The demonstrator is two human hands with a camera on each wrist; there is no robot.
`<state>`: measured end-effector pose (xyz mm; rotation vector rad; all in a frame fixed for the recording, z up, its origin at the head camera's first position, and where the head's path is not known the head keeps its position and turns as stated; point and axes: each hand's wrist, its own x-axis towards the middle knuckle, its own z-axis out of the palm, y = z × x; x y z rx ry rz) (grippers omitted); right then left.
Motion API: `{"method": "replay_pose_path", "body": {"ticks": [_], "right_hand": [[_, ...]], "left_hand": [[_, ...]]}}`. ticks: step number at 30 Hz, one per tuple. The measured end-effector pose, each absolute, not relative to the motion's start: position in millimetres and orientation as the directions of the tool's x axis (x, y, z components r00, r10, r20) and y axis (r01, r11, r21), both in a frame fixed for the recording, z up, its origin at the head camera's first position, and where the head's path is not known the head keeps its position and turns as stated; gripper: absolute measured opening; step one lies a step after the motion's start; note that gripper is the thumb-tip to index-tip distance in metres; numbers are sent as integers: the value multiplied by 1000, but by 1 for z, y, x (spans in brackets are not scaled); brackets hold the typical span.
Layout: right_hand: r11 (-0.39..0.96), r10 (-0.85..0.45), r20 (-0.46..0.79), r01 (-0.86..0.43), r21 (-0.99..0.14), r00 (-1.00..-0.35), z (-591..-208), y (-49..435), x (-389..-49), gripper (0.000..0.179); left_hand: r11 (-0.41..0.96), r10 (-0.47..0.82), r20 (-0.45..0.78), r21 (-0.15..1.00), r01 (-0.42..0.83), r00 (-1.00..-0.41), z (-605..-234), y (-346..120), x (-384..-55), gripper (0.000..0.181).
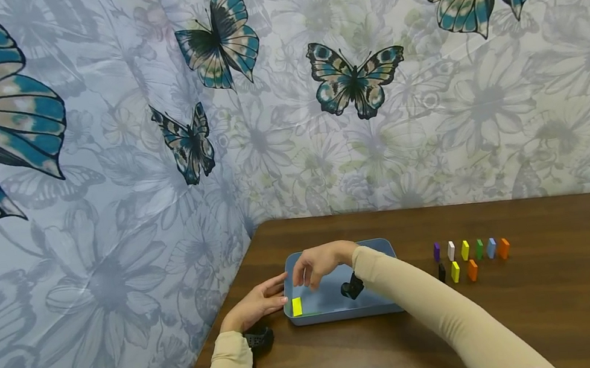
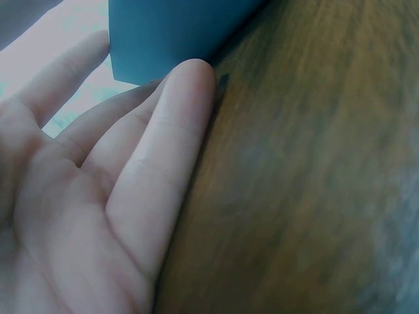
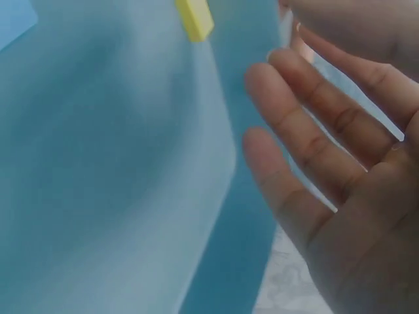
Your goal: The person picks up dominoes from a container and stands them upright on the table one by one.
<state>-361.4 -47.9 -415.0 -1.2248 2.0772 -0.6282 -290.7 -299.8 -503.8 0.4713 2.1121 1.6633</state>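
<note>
A shallow blue-grey tray [image 1: 337, 311] lies on the table. My left hand [image 1: 256, 305] is at its left end, fingers fairly straight, fingertips right at the outer wall; the left wrist view shows the thumb [image 2: 177, 124] beside the tray's corner [image 2: 163, 39]. Over the tray's left part hovers my right hand [image 1: 317, 263], fingers loosely bent and holding nothing. In the right wrist view its fingers [image 3: 304, 140] are spread near the tray wall. A yellow block [image 1: 297, 306] stands inside the front left corner, with a thin green sliver beside it, mostly hidden by the front wall.
Right of the tray, small upright blocks stand in two rows: a back row from purple [image 1: 436, 251] to orange [image 1: 504, 248], and a front row of black [image 1: 442, 272], yellow [image 1: 455, 272] and orange [image 1: 472, 271]. A butterfly-patterned wall covering [image 1: 293, 166] borders the brown table [image 1: 559, 299].
</note>
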Motion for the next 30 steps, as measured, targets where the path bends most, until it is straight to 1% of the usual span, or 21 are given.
{"method": "replay_pose_path", "body": {"ticks": [4,8,18,24,30], "right_hand": [[488,-872,-328,-584,-649,-364,-424,-54,-363,44],[501,-865,-358,-593,-630,-351,-430,-60,-367,49],[544,-837,-423,-619,-567,-349,-436,-66,-373,55],[544,-835,-442,-611,-575,-327,-440,-67,-373,50],[530,-842,-455,-598,-601,-289,-441,-64,-371,38]], "left_hand": [[234,502,-110,972,12,-858,-505,-300,-290,76],[235,507,-108,972,16,-855,-505,-299,-291,76],[227,500,-105,974,13,-860,-502,-298,-293,74],[227,498,-108,974,9,-861,-503,-298,-295,74],[231,500,-110,973,10,-859,-502,-296,-295,74]]}}
